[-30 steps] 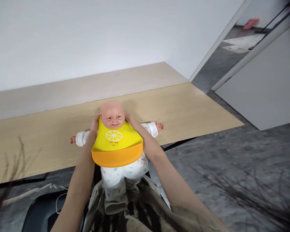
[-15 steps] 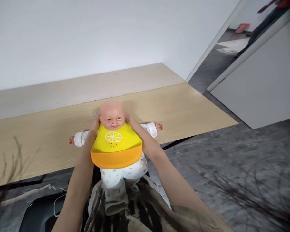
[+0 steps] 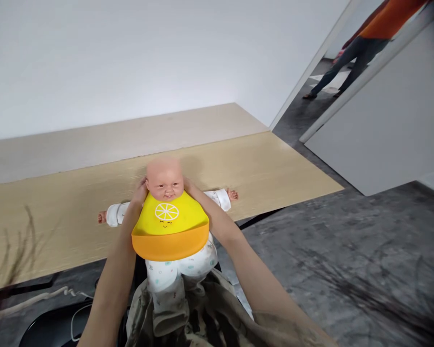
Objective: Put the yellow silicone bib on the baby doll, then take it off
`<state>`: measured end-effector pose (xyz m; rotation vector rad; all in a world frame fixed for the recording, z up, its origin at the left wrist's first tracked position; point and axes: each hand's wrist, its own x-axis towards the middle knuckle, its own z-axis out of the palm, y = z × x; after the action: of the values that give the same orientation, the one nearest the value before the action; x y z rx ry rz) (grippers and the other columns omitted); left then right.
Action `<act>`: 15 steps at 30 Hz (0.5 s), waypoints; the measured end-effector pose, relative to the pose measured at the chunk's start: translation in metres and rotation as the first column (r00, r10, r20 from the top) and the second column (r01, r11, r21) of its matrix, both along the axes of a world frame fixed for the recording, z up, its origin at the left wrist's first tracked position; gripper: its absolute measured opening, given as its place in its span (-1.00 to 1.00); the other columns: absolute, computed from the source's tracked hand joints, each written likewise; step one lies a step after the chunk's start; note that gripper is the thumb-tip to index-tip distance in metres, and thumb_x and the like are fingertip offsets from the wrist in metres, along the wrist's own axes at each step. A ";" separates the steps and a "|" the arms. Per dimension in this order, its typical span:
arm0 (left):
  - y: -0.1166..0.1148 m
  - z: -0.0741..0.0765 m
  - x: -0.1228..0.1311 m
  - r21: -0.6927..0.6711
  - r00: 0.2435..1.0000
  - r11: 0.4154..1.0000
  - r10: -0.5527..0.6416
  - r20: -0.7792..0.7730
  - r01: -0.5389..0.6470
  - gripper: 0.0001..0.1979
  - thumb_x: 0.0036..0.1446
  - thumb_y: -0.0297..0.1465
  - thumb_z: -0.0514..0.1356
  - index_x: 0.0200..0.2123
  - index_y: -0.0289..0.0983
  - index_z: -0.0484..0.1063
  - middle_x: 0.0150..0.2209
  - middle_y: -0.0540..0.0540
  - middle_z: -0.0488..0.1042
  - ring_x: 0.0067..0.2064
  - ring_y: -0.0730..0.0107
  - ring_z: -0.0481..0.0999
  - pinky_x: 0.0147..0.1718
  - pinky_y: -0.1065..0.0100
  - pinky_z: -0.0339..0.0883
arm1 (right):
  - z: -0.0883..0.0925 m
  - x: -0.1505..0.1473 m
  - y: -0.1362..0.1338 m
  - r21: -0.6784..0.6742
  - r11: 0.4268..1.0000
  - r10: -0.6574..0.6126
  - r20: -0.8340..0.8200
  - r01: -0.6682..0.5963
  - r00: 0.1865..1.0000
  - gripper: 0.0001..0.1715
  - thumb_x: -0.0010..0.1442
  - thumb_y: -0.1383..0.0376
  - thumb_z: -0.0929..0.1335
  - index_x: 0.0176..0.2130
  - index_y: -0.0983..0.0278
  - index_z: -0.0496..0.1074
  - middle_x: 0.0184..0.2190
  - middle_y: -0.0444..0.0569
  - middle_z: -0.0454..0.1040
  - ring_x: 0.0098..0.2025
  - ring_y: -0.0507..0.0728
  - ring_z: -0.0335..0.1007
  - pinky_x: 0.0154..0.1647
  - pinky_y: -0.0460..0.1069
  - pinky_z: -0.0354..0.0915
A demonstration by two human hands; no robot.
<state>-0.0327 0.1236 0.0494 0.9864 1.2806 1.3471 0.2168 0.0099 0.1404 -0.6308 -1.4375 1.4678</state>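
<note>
Doll (image 3: pixel 163 174) faces camera, head toward table (image 3: pixel 275 173), long axis crossing its edge; left hand (image 3: pixel 141 191), right hand (image 3: pixel 189 185) at neck, grip unclear.

Single head camera, close above doll (image 3: pixel 165 179), facing forward-down across tabletop (image 3: pixel 260 166).

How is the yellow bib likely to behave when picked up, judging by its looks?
The bib probably flexes, since it drapes over the doll, yet may hold some shape: its orange pocket bows in a smooth curve. Rolling seems unlikely, given its broad spread.
</note>
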 end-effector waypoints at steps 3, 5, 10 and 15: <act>0.001 -0.003 -0.003 -0.007 0.999 1.000 0.030 -0.037 -0.031 -0.63 -0.16 -0.19 0.37 -0.26 -0.22 0.51 -0.09 -0.15 0.66 -0.10 0.12 0.57 -0.06 0.15 0.48 | -0.002 0.005 -0.002 0.048 0.999 0.015 0.035 -0.017 0.999 -0.37 0.45 0.21 0.21 0.44 0.00 0.18 0.46 -0.17 0.13 0.55 0.14 -0.11 0.57 0.06 -0.07; 0.000 -0.003 -0.005 -0.019 0.996 1.000 0.020 -0.088 -0.022 -0.62 -0.19 -0.15 0.36 -0.27 -0.19 0.51 -0.11 -0.13 0.66 -0.07 0.08 0.58 -0.07 0.15 0.49 | -0.005 0.008 -0.002 0.078 0.997 -0.008 0.069 0.003 0.998 -0.38 0.47 0.19 0.19 0.44 0.02 0.19 0.46 -0.17 0.14 0.55 0.14 -0.11 0.58 0.05 -0.09; -0.004 0.001 -0.005 0.015 0.967 0.999 0.054 -0.249 -0.051 -0.52 -0.28 -0.14 0.36 -0.20 -0.11 0.51 -0.10 -0.09 0.66 0.07 -0.04 0.55 -0.02 0.15 0.49 | -0.009 0.010 0.001 0.082 0.997 -0.009 0.123 -0.001 0.992 -0.32 0.39 0.21 0.33 0.42 -0.03 0.22 0.46 -0.24 0.12 0.55 0.14 -0.09 0.59 0.03 -0.10; -0.011 0.006 -0.004 -0.025 0.971 0.996 0.078 -0.226 -0.086 -0.60 -0.34 -0.30 0.39 -0.31 -0.12 0.45 -0.08 -0.06 0.65 0.10 -0.10 0.53 -0.04 0.13 0.50 | -0.008 0.010 0.001 0.039 0.999 0.013 0.076 -0.016 0.997 -0.22 0.35 0.23 0.38 0.45 -0.06 0.15 0.46 -0.23 0.13 0.53 0.12 -0.06 0.59 0.05 -0.08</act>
<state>-0.0371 0.1125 0.0553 1.0959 1.5241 1.2988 0.2265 0.0114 0.1325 -0.6585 -1.5282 1.4371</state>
